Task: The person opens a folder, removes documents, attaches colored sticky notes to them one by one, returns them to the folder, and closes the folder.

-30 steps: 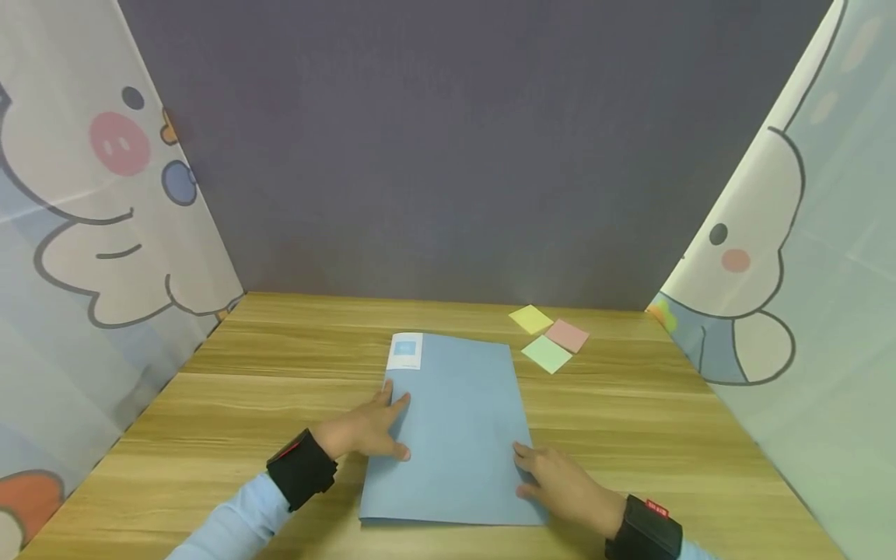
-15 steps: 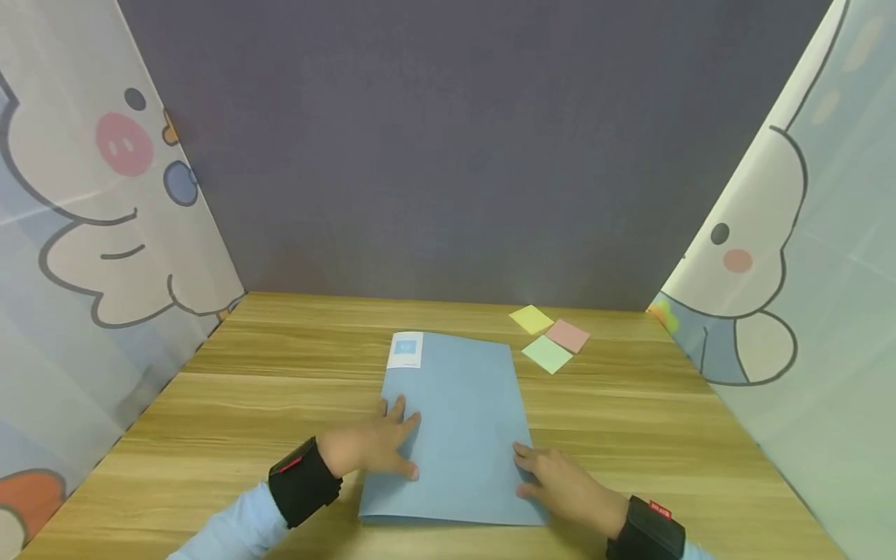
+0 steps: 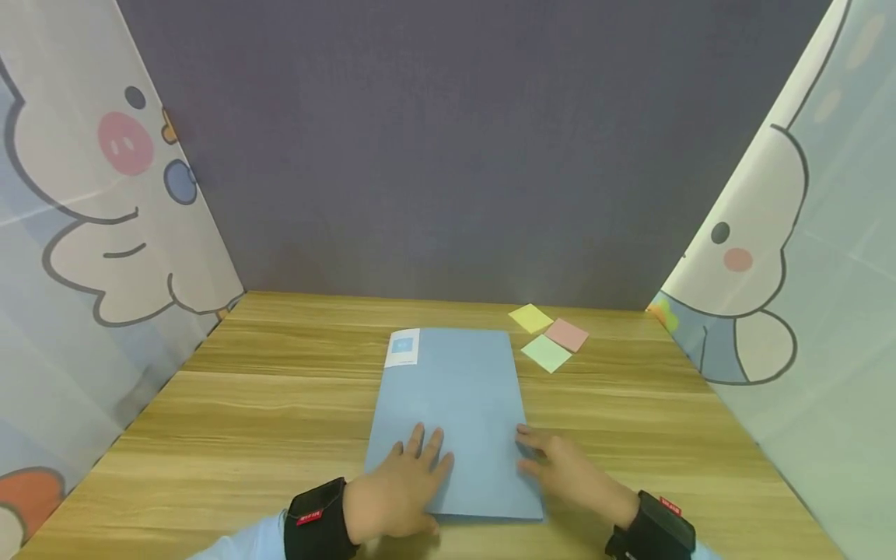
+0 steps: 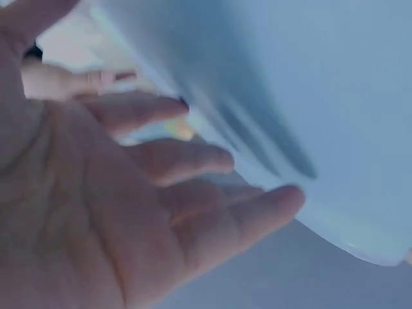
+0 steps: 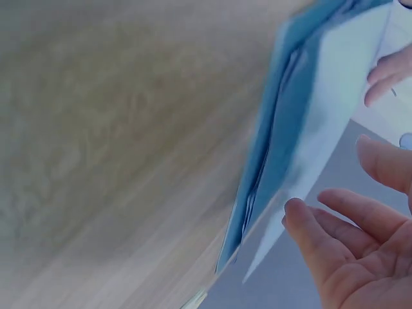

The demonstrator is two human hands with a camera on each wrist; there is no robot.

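A blue folder (image 3: 462, 389) is lying on the wood-grain table (image 3: 294, 373), midway between its left and right edges, its long sides running toward the far edge. A white label (image 3: 402, 348) with a pale blue square is sitting at the folder's far left corner; its printing is too small to read.

The left hand (image 3: 406, 490) is spreading its fingers over the near left part of the cover, fingers apart and straight, clamped on nothing. The right hand (image 3: 570, 470) is holding its relaxed fingers apart at the folder's right side; whether the fingertips are touching it, I cannot tell. In the right wrist view the cover is standing slightly away from the back along one side.

Both wrists are wearing black straps, the left strap (image 3: 320, 525) and the right strap (image 3: 654, 529) each showing a red tag with illegible white marks.

Toward the table's far right corner, a yellow note (image 3: 530, 319), a pink note (image 3: 567, 335) and a green note (image 3: 547, 354) are lying close together. A dark gray panel (image 3: 448, 155) is rising behind the far edge.
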